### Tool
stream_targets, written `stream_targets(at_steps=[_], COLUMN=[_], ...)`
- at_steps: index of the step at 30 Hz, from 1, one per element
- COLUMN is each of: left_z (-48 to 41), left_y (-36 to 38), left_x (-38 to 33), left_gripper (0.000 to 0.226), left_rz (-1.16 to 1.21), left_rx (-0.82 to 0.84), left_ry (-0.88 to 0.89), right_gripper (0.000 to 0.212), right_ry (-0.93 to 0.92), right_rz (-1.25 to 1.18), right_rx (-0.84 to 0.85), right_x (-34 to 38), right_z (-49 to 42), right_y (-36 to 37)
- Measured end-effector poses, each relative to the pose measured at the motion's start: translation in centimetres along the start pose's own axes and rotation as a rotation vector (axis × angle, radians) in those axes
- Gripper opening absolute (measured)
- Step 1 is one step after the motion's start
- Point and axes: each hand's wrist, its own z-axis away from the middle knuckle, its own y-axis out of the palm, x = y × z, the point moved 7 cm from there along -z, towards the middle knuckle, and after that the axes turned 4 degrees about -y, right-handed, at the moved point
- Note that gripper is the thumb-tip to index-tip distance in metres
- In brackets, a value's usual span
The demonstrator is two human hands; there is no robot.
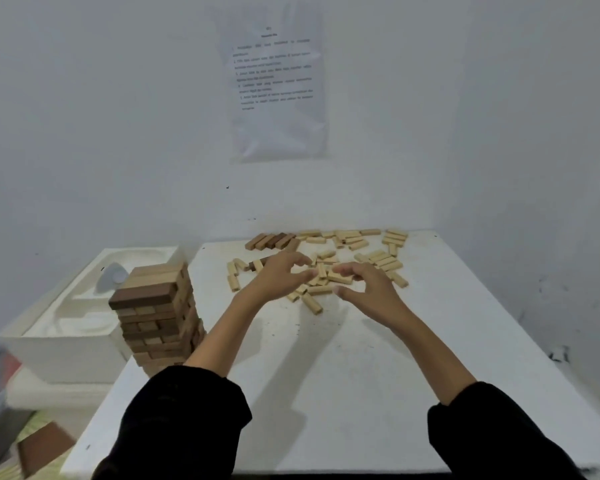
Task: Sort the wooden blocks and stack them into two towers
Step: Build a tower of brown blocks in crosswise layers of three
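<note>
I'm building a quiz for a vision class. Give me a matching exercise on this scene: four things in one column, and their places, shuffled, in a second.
Things
1. stacked tower
2. row of dark blocks
3. printed sheet
4. white foam tray

Places
A. on the wall
B. beside the table, to its left and off it
C. at the table's far edge
D. on the table, at its left edge

Pairs: 1-D, 2-C, 3-A, 4-B
</note>
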Motion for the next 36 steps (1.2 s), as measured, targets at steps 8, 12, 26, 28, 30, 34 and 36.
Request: stream_targets(at_steps=[8, 12, 26, 28, 30, 34, 36], left_z=[-5.4, -8.8, -13.1, -13.2, -13.2, -13.1, -12.9], left_y=[1.0, 1.6, 3.4, 3.1, 2.9, 2.2, 2.1], left_x=[6.7, 10.9, 17.1, 17.5, 18.0, 17.9, 17.7], left_gripper=[0.051, 0.043, 0.021, 0.021, 0.025, 0.027, 0.026], left_rz=[0.166, 0.164, 0.044, 0.050, 0.036, 0.080, 0.109], left_rx=[-0.173, -0.308, -0.632, -0.657, -0.672, -0.718, -0.737], left_ry=[-0.249, -0.420, -0.527, -0.548, -0.585, -0.604, -0.600], right_gripper=[0.037, 0.041, 0.077, 0.080, 0.072, 0.067, 0.068], right_ry=[0.010, -0.029, 0.048, 0.050, 0.013, -0.026, -0.051], right_rz=[0.052, 0.093, 0.446, 0.490, 0.488, 0.386, 0.374], right_rx=[0.048, 0.059, 0.146, 0.156, 0.127, 0.074, 0.032], right_x=[-3.5, -4.8, -9.9, -10.4, -10.6, -10.6, -10.2], right_z=[-4.3, -8.5, -23.4, -23.8, -24.0, -24.5, -24.6], right_y=[3.0, 4.8, 13.9, 14.4, 14.4, 13.6, 13.2])
